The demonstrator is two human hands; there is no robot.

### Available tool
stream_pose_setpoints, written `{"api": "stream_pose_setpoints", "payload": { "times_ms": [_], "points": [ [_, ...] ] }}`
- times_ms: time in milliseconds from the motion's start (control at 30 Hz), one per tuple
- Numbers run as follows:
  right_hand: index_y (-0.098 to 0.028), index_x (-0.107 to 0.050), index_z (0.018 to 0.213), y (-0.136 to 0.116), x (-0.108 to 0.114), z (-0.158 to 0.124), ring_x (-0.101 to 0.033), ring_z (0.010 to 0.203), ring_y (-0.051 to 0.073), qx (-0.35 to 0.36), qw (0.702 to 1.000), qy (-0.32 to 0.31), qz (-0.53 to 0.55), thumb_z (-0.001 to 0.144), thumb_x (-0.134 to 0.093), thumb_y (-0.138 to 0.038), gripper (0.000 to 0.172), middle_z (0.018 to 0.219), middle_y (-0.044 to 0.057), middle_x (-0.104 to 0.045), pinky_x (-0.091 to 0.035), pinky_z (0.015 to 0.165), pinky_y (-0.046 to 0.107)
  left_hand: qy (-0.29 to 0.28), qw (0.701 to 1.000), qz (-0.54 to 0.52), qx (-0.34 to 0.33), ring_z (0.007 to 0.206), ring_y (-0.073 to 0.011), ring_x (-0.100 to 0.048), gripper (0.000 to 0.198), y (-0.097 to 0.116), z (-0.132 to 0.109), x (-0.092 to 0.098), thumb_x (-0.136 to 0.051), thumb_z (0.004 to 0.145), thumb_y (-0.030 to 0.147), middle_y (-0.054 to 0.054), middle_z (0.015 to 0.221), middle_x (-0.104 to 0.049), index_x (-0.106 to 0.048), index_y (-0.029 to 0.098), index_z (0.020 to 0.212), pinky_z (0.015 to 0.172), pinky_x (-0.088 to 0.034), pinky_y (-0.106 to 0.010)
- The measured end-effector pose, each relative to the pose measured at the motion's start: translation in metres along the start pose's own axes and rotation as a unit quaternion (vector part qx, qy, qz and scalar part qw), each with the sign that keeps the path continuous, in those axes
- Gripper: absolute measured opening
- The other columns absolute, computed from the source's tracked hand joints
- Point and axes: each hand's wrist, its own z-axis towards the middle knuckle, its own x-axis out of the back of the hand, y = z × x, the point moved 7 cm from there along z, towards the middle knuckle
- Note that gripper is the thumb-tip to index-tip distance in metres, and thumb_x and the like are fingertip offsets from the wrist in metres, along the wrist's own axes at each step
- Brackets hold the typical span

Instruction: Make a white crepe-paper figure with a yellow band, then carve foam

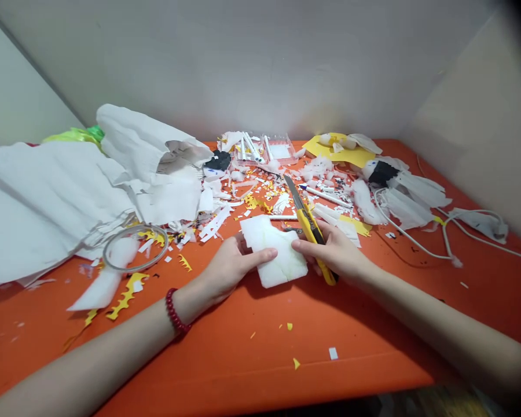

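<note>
A flat piece of white foam (pixel 282 258) with a curved notch in its upper right edge is held above the table. My left hand (pixel 232 263) grips its left side, thumb on top and fingers underneath. At its right edge, my right hand (pixel 336 252) presses a thumb tip to the foam. That same hand also holds a yellow and black utility knife (pixel 311 229), its blade out and pointing up and away from me. Part of the right fingers is hidden behind the foam and the knife.
Paper and foam scraps (pixel 260 197) litter the orange table (pixel 243 370). A roll of clear tape (pixel 135 249) and large white sheets (pixel 47 197) lie left. Behind are a clear tray (pixel 289 145) with white pens and yellow paper (pixel 356 153). A white cable (pixel 421 252) curls at right.
</note>
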Motion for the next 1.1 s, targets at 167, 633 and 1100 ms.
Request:
{"api": "stream_pose_setpoints", "payload": {
  "times_ms": [167, 633, 1100],
  "points": [
    [-0.019, -0.042, 0.080, -0.005, 0.001, 0.001, -0.046, 0.039, 0.006, 0.026, 1.000, -0.006, 0.003, 0.072, -0.067, -0.035, 0.031, 0.051, -0.008, -0.048, -0.039, 0.037, 0.018, -0.021, 0.999, 0.036, -0.006, 0.109, -0.0299, -0.059, 0.045, 0.002, 0.001, -0.002, -0.073, 0.073, 0.024, -0.014, 0.116, -0.064, -0.056, 0.014, 0.113, 0.085, -0.052, -0.036],
    [-0.019, -0.046, 0.105, 0.002, -0.001, 0.001, -0.046, 0.046, 0.005, 0.005, 0.997, -0.053, -0.050, 0.073, -0.067, -0.040, 0.044, 0.069, -0.005, -0.052, -0.038, 0.038, 0.018, 0.007, 0.778, 0.535, -0.329, 0.128, -0.0277, -0.035, 0.055, 0.041, -0.019, -0.003, -0.071, 0.073, 0.035, -0.012, 0.135, -0.040, -0.047, 0.023, 0.121, 0.107, -0.030, -0.049],
    [-0.021, -0.058, 0.090, -0.043, 0.051, -0.040, -0.044, 0.052, 0.009, 0.058, 0.921, -0.008, -0.384, 0.084, -0.050, -0.050, 0.030, 0.066, 0.001, -0.053, -0.034, 0.046, 0.022, -0.117, 0.731, 0.616, -0.272, 0.099, -0.0233, -0.048, 0.043, 0.034, -0.017, -0.013, -0.059, 0.082, 0.044, -0.010, 0.106, -0.051, -0.056, 0.019, 0.117, 0.089, -0.042, -0.039]
  ]
}}
